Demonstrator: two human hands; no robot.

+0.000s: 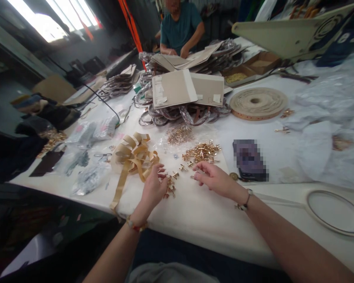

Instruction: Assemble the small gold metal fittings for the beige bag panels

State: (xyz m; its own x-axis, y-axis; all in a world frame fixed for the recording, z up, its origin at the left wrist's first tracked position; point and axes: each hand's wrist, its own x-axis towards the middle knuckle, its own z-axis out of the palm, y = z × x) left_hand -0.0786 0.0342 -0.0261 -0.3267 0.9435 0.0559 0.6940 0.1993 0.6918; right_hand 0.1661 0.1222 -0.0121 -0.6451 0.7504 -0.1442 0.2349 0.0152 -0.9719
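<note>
My left hand [155, 184] is low over the table beside several small gold metal fittings [170, 185]. Its fingers are bent and apart, and I see nothing gripped in them. To its left lies a loosely coiled tan ribbon [129, 161]. My right hand [211, 177] has its thumb and fingers curled in, with something small at the fingertips that I cannot make out. Between and just beyond my hands, a few fittings lie singly. Behind them is a larger pile of gold fittings [203, 151], next to a clear plastic bag [179, 135] of similar pieces.
A phone [250, 159] lies right of my right hand, with a tape ring [309, 204] nearer me. Farther back are a wide tape roll [255, 103] and stacked beige panels [172, 88]. A co-worker [181, 29] works behind the stack. Plastic bags [91, 179] lie left.
</note>
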